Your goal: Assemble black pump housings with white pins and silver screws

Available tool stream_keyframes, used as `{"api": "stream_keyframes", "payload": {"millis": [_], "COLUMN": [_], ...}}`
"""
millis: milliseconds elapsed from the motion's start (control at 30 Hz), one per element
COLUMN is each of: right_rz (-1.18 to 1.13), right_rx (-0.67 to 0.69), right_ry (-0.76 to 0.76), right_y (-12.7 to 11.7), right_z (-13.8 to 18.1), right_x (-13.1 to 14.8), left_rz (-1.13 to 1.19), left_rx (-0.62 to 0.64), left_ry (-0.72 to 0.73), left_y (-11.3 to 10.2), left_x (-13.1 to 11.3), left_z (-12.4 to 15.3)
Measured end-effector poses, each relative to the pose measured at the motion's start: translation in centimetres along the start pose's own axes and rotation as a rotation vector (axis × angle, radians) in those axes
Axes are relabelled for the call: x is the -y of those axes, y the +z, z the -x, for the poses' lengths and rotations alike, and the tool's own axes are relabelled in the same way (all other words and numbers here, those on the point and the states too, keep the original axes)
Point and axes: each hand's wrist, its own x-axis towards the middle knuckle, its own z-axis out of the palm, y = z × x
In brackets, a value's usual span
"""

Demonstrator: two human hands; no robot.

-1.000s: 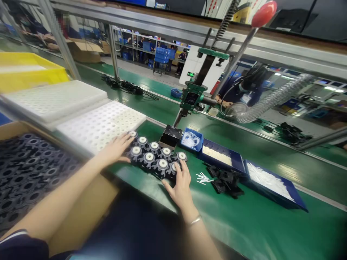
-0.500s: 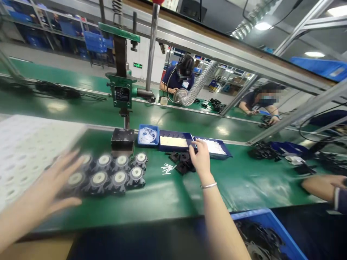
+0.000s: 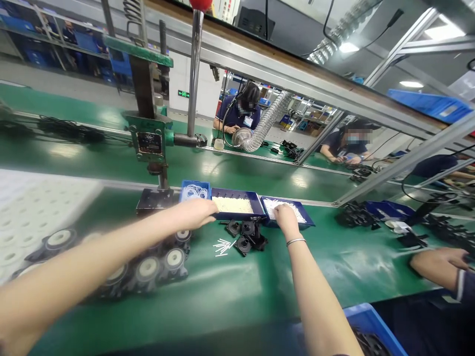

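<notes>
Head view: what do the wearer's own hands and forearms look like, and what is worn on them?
The left hand and right hand are ungloved. A thin, silver-coloured bangle circles the right wrist; none shows on the left. Both forearms are bare.

Grn bench (image 3: 222, 301): wht board (image 3: 22, 207) laid L, blk/wht pcs (image 3: 173, 258) set beside it; 3 bins (image 3: 256, 203) lined up ctr, far side; wht pins (image 3: 223, 245) & blk pcs (image 3: 246, 234) left just nearer; blk heap (image 3: 352, 216) piled R.

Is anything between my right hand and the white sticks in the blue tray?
Nothing visible stands in the way: your right hand reaches over the near wall of the blue tray, right at the white sticks; contact is unclear.
</notes>
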Motion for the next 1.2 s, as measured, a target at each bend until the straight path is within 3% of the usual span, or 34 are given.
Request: {"api": "stream_keyframes", "payload": {"millis": [133,267,500,767,1000,1200], "right_rz": [-0.046,-0.153,-0.428,-0.677,-0.781,-0.984], "right_rx": [-0.005,-0.043,-0.244,-0.161,-0.21,-0.296], "right_ry": [-0.042,-0.036,0.188,0.187,0.27,0.294], "right_y": [0.1,0.0,-1.1,-1.2,-0.8,-2.5], "right_z": [0.1,0.3,1.5,2.2,2.3,2.1], "right_x": [-0.6,-1.6,-1.9,-0.4,-0.6,2.6], "left_rz": [-0.026,-0.034,-0.082,-0.126,-0.093,-0.045], "left_rx": [0.041,0.058,0.14,0.349,0.336,0.279], "left_ry": [-0.056,-0.098,-0.236,-0.288,-0.275,-0.301], "left_y": [2.4,4.2,4.8,6.4,6.8,6.4], "left_x": [-0.2,-0.7,0.8,1.6,2.1,1.4], "left_z": [-7.0,-10.0,-11.7,-13.5,-13.2,-12.8]}}
